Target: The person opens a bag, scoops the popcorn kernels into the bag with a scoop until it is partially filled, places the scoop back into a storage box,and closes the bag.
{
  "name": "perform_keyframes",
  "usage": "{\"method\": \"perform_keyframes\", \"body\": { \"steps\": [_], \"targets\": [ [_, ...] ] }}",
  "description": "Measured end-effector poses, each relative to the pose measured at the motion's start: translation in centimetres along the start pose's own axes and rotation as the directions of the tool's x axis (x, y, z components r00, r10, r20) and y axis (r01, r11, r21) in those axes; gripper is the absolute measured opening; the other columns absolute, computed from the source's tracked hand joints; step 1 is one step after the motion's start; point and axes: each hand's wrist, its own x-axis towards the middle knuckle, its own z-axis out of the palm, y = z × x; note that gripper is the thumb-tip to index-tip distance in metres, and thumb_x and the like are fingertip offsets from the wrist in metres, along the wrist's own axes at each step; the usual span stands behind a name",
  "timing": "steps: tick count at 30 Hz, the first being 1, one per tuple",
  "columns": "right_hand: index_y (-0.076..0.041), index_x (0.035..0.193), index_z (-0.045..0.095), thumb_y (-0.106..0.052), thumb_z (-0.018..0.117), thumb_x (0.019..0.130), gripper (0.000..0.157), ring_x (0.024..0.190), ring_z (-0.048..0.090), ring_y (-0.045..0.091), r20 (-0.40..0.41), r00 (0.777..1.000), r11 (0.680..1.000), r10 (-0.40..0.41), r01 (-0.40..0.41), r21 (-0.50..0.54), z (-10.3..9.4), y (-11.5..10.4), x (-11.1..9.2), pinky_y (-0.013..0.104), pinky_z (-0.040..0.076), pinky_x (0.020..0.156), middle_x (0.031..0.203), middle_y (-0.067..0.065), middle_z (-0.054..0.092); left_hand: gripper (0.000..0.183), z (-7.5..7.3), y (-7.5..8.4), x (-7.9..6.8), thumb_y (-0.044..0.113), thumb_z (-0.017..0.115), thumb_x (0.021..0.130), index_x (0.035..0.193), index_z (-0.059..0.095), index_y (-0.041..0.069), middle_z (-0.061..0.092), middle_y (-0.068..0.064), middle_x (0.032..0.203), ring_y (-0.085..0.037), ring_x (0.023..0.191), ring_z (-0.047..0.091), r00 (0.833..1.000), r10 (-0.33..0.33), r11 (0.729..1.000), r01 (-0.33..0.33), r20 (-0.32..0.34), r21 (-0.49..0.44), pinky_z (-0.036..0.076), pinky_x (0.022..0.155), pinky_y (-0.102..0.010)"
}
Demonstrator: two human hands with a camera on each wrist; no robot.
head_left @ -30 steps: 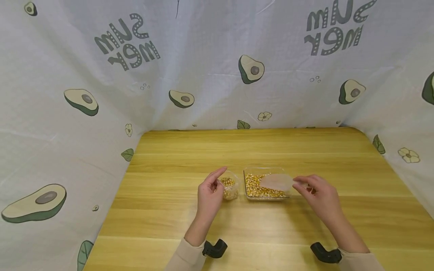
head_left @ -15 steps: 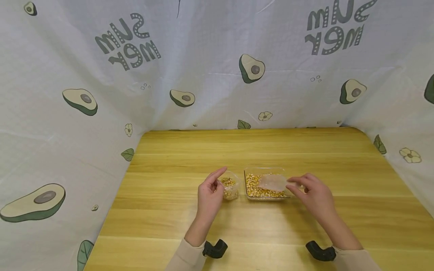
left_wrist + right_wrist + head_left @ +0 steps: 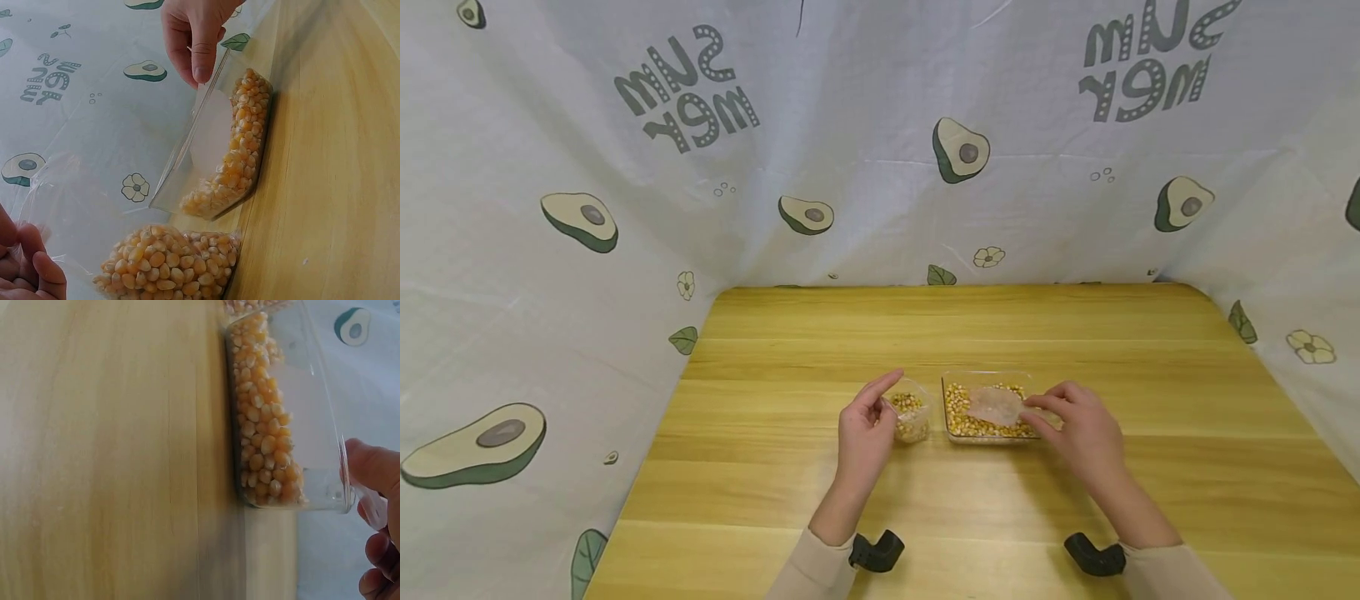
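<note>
A clear rectangular container (image 3: pixel 951 435) holds yellow corn kernels (image 3: pixel 262 425). My right hand (image 3: pixel 1082 429) pinches the handle of a pale translucent scoop (image 3: pixel 996 406), whose broad end lies in the container among the kernels. In the right wrist view, the fingers and the scoop's handle (image 3: pixel 374 506) stand at the container's rim. Left of the container rests a clear plastic bag (image 3: pixel 912 429) with corn kernels in its bottom. My left hand (image 3: pixel 867 433) pinches the upper edge of this bag and keeps its mouth spread; the left wrist view shows the thin film (image 3: pixel 65 194) rising from the fingers.
A wooden table (image 3: pixel 775 500) carries the bag and container side by side, with a narrow gap between them. A white curtain (image 3: pixel 865 83) with avocado prints stands behind the table and along its sides. Black wrist mounts (image 3: pixel 877 552) sit at both sleeves.
My right hand has moved left with the scoop, and the scoop's broad end sits further into the kernels, tilted differently. My left hand and the bag have stayed in place.
</note>
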Motion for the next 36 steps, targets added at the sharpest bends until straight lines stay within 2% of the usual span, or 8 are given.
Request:
{"method": "perform_keyframes", "body": {
  "steps": [9,20,36],
  "targets": [
    [-0.011,0.085,0.08,-0.021,0.088,0.07,0.019,0.074,0.052,0.02,0.03,0.999,1.0,-0.015,0.016,-0.023,0.6,-0.1,0.2,0.032,0.041,0.06,0.081,0.001,0.063,0.051,0.1,-0.1,0.0,-0.009,0.045,0.092,0.125,0.071,0.021,0.064,-0.003,0.134,-0.003,0.053,0.026,1.0,0.006,1.0,-0.006,0.002,0.004,0.026,0.046,-0.015],
    [-0.009,0.086,0.08,-0.018,0.087,0.071,0.018,0.075,0.05,0.019,0.017,1.0,1.0,0.004,-0.005,0.013,1.1,0.1,0.0,0.03,0.039,0.059,0.083,0.003,0.063,0.051,0.2,0.0,0.1,-0.009,0.045,0.093,0.126,0.071,0.02,0.064,-0.004,0.134,-0.003,0.052,0.027,1.0,0.005,1.0,-0.005,0.007,0.007,0.027,0.046,-0.014],
    [-0.009,0.089,0.08,-0.014,0.085,0.076,0.015,0.078,0.051,0.018,0.051,0.995,0.992,0.088,-0.092,0.09,1.5,0.3,-0.3,0.026,0.038,0.057,0.087,0.002,0.064,0.05,0.1,-0.2,0.0,-0.009,0.045,0.093,0.127,0.07,0.019,0.064,-0.004,0.134,-0.002,0.05,0.027,1.0,0.021,1.0,-0.021,0.002,0.011,0.027,0.046,-0.014]
  ]
}}
